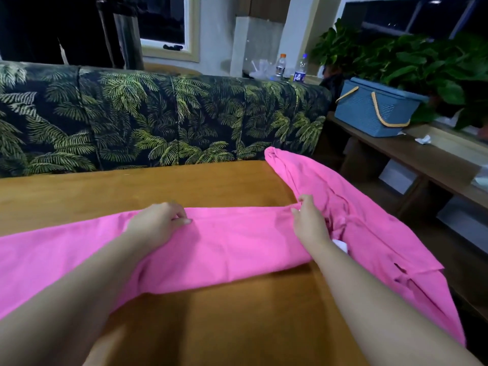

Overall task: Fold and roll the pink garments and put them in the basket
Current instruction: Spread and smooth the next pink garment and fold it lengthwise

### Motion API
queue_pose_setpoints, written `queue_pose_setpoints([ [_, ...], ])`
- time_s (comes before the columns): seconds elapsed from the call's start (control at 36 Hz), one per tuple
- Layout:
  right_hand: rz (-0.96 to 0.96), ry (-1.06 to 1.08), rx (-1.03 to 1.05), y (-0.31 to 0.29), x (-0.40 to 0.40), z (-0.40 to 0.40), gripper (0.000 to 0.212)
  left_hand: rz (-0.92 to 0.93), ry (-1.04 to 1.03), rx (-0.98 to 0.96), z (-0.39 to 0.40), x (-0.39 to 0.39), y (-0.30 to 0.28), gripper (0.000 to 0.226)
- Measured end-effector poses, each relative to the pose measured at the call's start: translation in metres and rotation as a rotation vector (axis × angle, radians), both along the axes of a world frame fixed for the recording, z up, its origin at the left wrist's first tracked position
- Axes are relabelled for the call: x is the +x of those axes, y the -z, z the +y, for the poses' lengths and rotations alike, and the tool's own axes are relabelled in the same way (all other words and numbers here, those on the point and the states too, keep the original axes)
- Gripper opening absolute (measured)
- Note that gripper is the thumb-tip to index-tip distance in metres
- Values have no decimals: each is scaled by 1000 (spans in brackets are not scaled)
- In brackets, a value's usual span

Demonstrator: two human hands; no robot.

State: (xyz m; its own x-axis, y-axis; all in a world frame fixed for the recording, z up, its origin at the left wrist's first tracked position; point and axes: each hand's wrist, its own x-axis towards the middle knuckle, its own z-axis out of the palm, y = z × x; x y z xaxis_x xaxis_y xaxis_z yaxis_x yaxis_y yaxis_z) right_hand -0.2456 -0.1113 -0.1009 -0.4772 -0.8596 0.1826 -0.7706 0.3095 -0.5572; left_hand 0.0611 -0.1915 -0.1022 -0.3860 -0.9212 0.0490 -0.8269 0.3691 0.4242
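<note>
Head view: pink garment (232, 244) lies in a long band across the bench (184, 186), right end spilling over the bench's right edge. Our left hand (158, 223) pinches its far edge and our right hand (309, 223) grips the bunched part, likely to keep the fold line taut. Basket (369, 112) sits on the shelf (433, 159), well right of the bench, presumably within reach for the drop.

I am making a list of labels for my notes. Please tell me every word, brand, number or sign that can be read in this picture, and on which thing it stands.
No text can be read.
Bottle with blue label: the label has marks, too blurred to read.
Bottle with orange cap: the label is too small to read.
White tag in the pink garment: nothing legible.
Blue basket: no writing visible.
</note>
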Motion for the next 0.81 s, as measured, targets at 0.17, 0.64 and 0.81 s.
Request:
queue_pose_setpoints([
  [0.17,196,59,101,26,-5,-26,27,-4,5,-69,-12,3,24,17],
  [0.64,262,-625,76,4,193,5,26,73,-3,-268,85,177,38,69],
  [0.81,270,-560,205,26,223,8,44,22,0,-274,111,229,42,71],
])
